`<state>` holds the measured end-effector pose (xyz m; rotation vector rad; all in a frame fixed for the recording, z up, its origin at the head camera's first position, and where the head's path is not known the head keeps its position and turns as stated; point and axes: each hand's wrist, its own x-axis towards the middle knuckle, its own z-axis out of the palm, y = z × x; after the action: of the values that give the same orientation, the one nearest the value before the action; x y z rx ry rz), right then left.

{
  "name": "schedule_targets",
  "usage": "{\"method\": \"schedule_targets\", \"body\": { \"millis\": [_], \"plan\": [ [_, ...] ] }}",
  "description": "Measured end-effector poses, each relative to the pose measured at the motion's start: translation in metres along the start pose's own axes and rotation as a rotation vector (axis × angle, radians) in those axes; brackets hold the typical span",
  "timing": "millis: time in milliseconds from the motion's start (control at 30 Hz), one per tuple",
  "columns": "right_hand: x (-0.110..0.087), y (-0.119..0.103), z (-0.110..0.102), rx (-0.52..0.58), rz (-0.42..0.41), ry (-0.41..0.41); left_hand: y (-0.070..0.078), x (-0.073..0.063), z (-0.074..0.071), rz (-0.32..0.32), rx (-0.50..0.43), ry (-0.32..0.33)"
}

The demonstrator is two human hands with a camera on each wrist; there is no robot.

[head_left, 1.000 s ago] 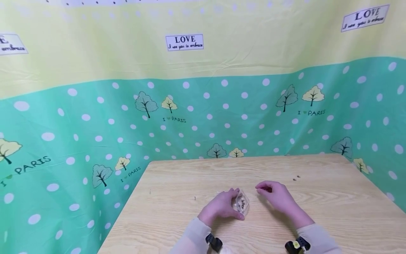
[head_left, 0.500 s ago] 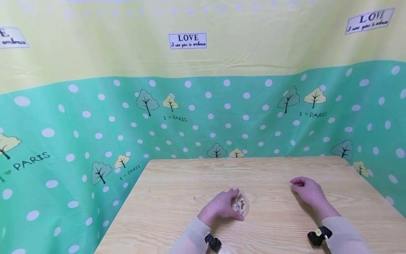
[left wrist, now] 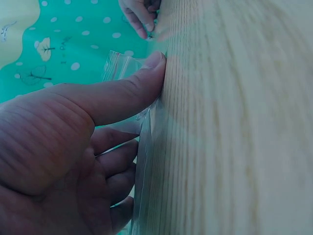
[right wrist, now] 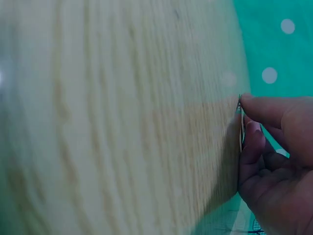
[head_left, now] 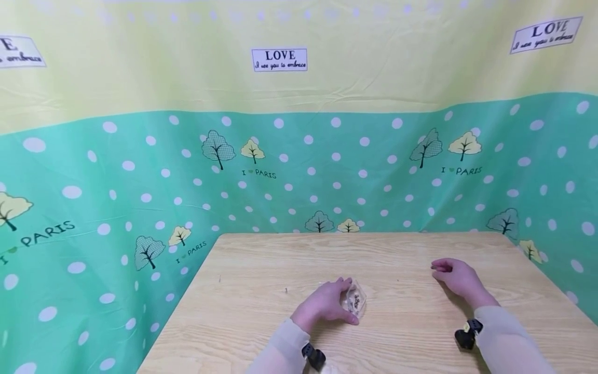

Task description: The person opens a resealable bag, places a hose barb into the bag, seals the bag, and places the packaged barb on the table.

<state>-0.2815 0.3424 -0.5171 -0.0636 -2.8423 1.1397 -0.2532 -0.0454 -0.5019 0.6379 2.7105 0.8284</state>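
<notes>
A small clear plastic bag (head_left: 357, 300) with several tiny dark pieces inside rests on the table, its mouth spread. Around its left side my left hand (head_left: 327, 301) holds it, thumb near and fingers behind, as the left wrist view also shows the bag (left wrist: 117, 66). To the right, my right hand (head_left: 460, 278) is low at the tabletop, with a tiny dark piece (head_left: 434, 267) at its fingertips. In the right wrist view my right hand (right wrist: 281, 147) has its thumb touching down beside that piece (right wrist: 239, 104), the fingers slightly apart from it. The piece's kind is too small to tell.
The light wood table (head_left: 261, 259) backs onto a green and yellow patterned curtain (head_left: 299, 156). Left of the bag lies a tiny piece (head_left: 286, 290), with a small speck (head_left: 398, 280) right of it. Each wrist wears a black camera (head_left: 464, 336).
My right hand has moved right from beside the bag to the two tiny dark pieces, which it now largely covers. My left hand and the bag have stayed in place.
</notes>
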Motion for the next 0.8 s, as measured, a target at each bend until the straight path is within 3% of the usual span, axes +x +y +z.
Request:
{"method": "schedule_targets", "body": {
  "millis": [800],
  "plan": [
    [0.0036, -0.002, -0.0039, -0.089, -0.032, -0.028, -0.0029, 0.0037, 0.0024, 0.01, 0.019, 0.0]
  ]
}}
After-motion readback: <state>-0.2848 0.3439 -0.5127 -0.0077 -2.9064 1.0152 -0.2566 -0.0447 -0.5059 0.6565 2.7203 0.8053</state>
